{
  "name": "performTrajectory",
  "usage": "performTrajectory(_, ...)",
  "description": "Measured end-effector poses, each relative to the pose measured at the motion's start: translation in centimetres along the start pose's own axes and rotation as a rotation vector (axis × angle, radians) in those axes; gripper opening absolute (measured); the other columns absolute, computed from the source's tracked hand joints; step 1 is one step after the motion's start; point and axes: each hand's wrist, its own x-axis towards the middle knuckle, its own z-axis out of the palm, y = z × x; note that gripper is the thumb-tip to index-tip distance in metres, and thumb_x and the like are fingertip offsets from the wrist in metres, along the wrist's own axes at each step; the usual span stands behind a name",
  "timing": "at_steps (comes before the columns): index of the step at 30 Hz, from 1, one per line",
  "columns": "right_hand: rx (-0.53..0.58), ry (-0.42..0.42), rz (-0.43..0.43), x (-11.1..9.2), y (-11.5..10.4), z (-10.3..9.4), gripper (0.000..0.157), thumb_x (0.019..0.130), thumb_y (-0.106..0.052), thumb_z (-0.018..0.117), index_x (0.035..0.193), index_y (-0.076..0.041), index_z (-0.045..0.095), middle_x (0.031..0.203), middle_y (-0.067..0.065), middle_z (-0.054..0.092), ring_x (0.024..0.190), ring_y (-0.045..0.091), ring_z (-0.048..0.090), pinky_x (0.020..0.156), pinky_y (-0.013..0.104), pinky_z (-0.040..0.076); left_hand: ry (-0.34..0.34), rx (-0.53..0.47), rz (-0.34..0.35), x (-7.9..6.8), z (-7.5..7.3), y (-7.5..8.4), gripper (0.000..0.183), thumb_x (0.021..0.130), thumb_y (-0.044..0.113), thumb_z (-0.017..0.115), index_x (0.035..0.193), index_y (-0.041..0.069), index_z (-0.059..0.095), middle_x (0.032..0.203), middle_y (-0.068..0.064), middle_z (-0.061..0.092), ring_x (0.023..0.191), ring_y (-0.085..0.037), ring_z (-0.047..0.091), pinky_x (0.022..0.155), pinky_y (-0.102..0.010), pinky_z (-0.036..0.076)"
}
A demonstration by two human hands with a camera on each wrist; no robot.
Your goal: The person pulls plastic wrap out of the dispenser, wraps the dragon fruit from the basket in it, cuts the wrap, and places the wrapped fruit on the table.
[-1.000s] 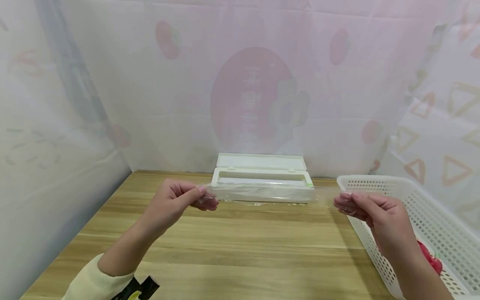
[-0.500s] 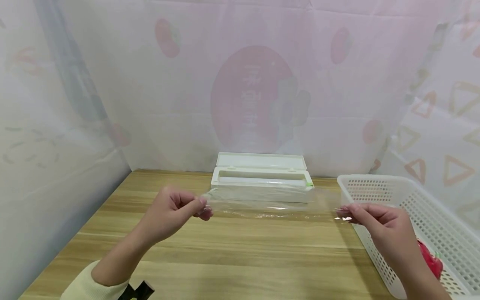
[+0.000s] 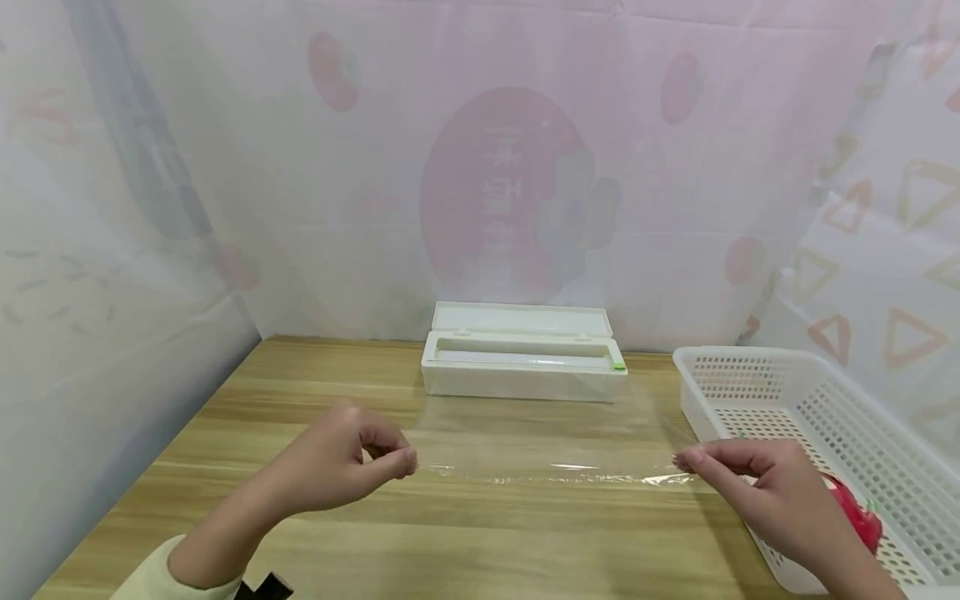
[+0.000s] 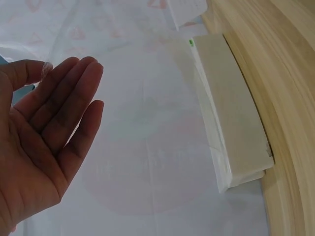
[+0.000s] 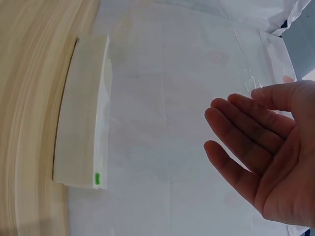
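A sheet of clear cling film [image 3: 540,454] stretches between my two hands, its crinkled near edge catching the light. My left hand [image 3: 352,458] pinches one corner between thumb and index finger; the other fingers [image 4: 74,105] extend loosely in the left wrist view. The opposite corner is pinched by my right hand [image 3: 765,487], with its remaining fingers [image 5: 246,132] slightly bent. From the film's far edge, the sheet runs back to a white cling film dispenser box [image 3: 525,383]. Its lid [image 3: 522,319] is raised, and a roll [image 3: 525,359] lies inside.
A white perforated basket [image 3: 817,400] stands at the right, partly behind my right hand and forearm. Inside it is a red object [image 3: 858,517] with a bit of green. The wooden table [image 3: 450,542] meets printed fabric walls [image 3: 300,167] at the back and sides.
Both hands have moved down and toward me, drawing the film farther out from the dispenser box. More film is now spread over the table, while the box stays in place.
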Motion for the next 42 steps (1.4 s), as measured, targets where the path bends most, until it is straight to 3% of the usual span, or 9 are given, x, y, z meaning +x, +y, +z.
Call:
performTrajectory(3, -0.024, -0.066, -0.004, -0.1, 0.3, 0.2, 0.019, 0.087, -0.005, 0.072, 0.086, -0.024, 0.078, 0.082, -0.012, 0.072, 0.077, 0.004, 0.067, 0.060, 0.017, 0.050, -0.037, 0.005, 0.008, -0.1, 0.3, -0.2, 0.026, 0.087, 0.005, 0.065, 0.071, 0.025, 0.071, 0.066, 0.022, 0.059, 0.056, 0.001, 0.052, 0.049, -0.023, 0.048)
performTrajectory(7, -0.088, -0.191, 0.076, -0.1, 0.8, 0.3, 0.008, 0.090, -0.021, 0.071, 0.090, -0.025, 0.077, 0.086, -0.015, 0.071, 0.077, 0.002, 0.064, 0.062, 0.023, 0.054, -0.087, 0.000, -0.018, -0.4, 0.8, -0.5, 0.024, 0.088, 0.008, 0.066, 0.071, 0.024, 0.071, 0.063, 0.023, 0.057, 0.054, 0.004, 0.049, 0.051, -0.022, 0.049)
performTrajectory(10, -0.075, -0.290, 0.113, -0.2, 1.1, 0.4, 0.011, 0.093, -0.027, 0.068, 0.094, -0.021, 0.077, 0.087, -0.014, 0.070, 0.073, 0.003, 0.061, 0.062, 0.025, 0.055, -0.115, -0.003, -0.014, -0.7, 1.4, -0.8, 0.026, 0.089, 0.009, 0.066, 0.068, 0.024, 0.068, 0.059, 0.024, 0.051, 0.051, 0.006, 0.042, 0.048, -0.020, 0.046)
performTrajectory(12, -0.059, -0.323, 0.088, -0.2, 1.3, 0.6, 0.012, 0.093, -0.026, 0.067, 0.094, -0.018, 0.077, 0.085, -0.013, 0.070, 0.069, 0.004, 0.059, 0.060, 0.025, 0.054, -0.125, 0.016, -0.012, -0.9, 1.8, -1.1, 0.027, 0.089, 0.009, 0.066, 0.067, 0.025, 0.066, 0.058, 0.025, 0.048, 0.049, 0.008, 0.039, 0.046, -0.018, 0.044)
performTrajectory(20, -0.094, -0.421, 0.121, -0.2, 2.3, 2.3, 0.015, 0.093, -0.030, 0.067, 0.088, -0.020, 0.077, 0.067, -0.018, 0.059, 0.059, 0.001, 0.048, 0.051, 0.022, 0.044, -0.195, 0.131, -0.046, -1.2, 3.7, -2.4, 0.032, 0.089, 0.014, 0.067, 0.060, 0.026, 0.059, 0.053, 0.025, 0.041, 0.047, 0.009, 0.034, 0.045, -0.015, 0.038)
performTrajectory(25, -0.154, -0.440, 0.103, -0.6, 3.2, 3.8, 0.015, 0.092, -0.030, 0.067, 0.085, -0.021, 0.076, 0.065, -0.020, 0.057, 0.059, -0.001, 0.046, 0.052, 0.022, 0.043, -0.242, 0.177, -0.055, -1.1, 4.7, -3.2, 0.036, 0.088, 0.015, 0.067, 0.056, 0.026, 0.055, 0.050, 0.024, 0.037, 0.046, 0.009, 0.031, 0.043, -0.015, 0.034)
performTrajectory(29, -0.185, -0.464, 0.143, -0.9, 3.6, 4.9, 0.016, 0.091, -0.031, 0.068, 0.084, -0.019, 0.077, 0.066, -0.019, 0.058, 0.060, -0.001, 0.046, 0.053, 0.023, 0.042, -0.259, 0.236, -0.062, -1.3, 5.5, -3.7, 0.035, 0.087, 0.016, 0.068, 0.055, 0.026, 0.055, 0.049, 0.025, 0.038, 0.045, 0.009, 0.033, 0.044, -0.016, 0.035)
performTrajectory(36, -0.275, -0.469, 0.113, -1.4, 4.2, 6.7, 0.011, 0.087, -0.025, 0.072, 0.079, -0.019, 0.076, 0.061, -0.021, 0.052, 0.055, -0.002, 0.043, 0.051, 0.023, 0.040, -0.269, 0.329, -0.065, -1.6, 7.0, -5.0, 0.038, 0.086, 0.019, 0.069, 0.054, 0.026, 0.051, 0.049, 0.023, 0.035, 0.046, 0.005, 0.031, 0.045, -0.017, 0.031)
performTrajectory(42, -0.274, -0.535, 0.145, -1.6, 5.3, 7.8, 0.011, 0.085, -0.025, 0.074, 0.074, -0.022, 0.074, 0.061, -0.021, 0.054, 0.056, -0.001, 0.044, 0.052, 0.025, 0.040, -0.232, 0.437, -0.054, -1.7, 8.3, -6.6, 0.026, 0.082, 0.027, 0.076, 0.066, 0.022, 0.057, 0.064, 0.018, 0.045, 0.056, 0.000, 0.040, 0.051, -0.022, 0.038)
